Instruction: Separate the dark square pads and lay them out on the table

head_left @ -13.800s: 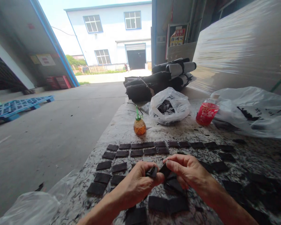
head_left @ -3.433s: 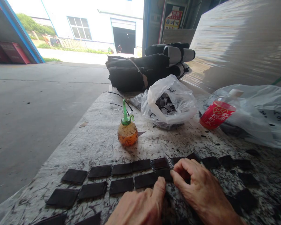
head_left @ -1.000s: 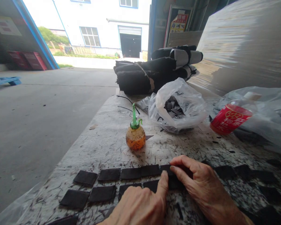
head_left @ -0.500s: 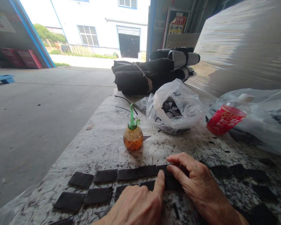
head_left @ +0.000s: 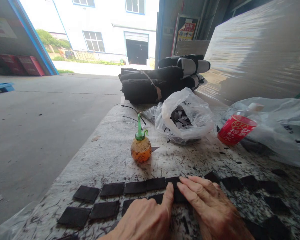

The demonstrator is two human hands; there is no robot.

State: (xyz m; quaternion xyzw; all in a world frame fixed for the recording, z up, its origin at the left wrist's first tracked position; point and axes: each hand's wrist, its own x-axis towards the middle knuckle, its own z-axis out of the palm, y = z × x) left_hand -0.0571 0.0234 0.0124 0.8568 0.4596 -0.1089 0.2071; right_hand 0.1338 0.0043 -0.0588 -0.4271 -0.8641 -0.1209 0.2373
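Note:
Rows of small flat black pieces (head_left: 112, 189) lie on the table in front of me. My left hand (head_left: 147, 213) rests its outstretched index fingertip on a black piece (head_left: 172, 180) in the far row, with its other fingers bent underneath and partly hidden. Against the right side of that same piece lie the fingertips of my right hand (head_left: 210, 203), its fingers stretched flat and close together over the pieces. Beyond the hands stands a round oil bottle (head_left: 141, 150) with a green spout and orange liquid.
A white plastic bag (head_left: 185, 116) of small dark scraps sits beyond the oil bottle. To its right a red-labelled drink bottle (head_left: 236, 130) leans tilted beside another plastic bag (head_left: 277, 126). Rolled black material (head_left: 150, 86) is stacked at the back. Dark shreds litter the table (head_left: 100, 156).
My right hand has gone from a raised, pinching shape to lying flat, with its fingers stretched over the pieces. My left index finger stays on the same piece.

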